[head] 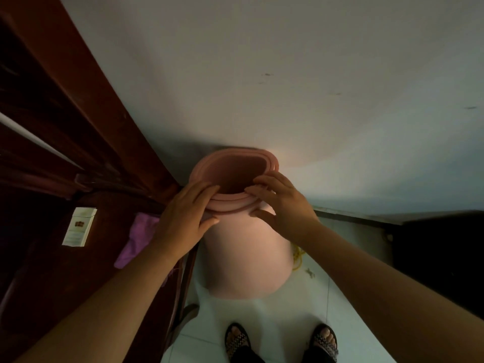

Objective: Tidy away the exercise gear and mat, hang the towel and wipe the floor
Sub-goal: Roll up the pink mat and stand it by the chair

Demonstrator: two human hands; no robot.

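standing on end in the corner, the rolled pink mat has its long axis upright, its foot on the white tiled floor and its open top end facing up at the camera. the far side of that top rim looks to touch the wall; the dark wooden cabinet is just beside it on the left. both hands are at the rim's near edge, so the whole length of the roll lies straight down from the grip. the left hand lays fairly straight fingers across the rim's left side with the thumb on the outer wall below, pinching the layers. the right hand curls its fingers over the right side, thumb likewise on the outside, nipping the coiled edges. neither hand is plainly nearer; they sit about level, on either side of the opening. both forearms reach forward and down, wrists bent slightly inward toward each other. my guess is the step in hand is settling the roll upright against the wall, so any let-go depends on that lean being stable. a purple cloth lies on the cabinet top near the left forearm, and a yellow cord shows on the floor just right of the roll.
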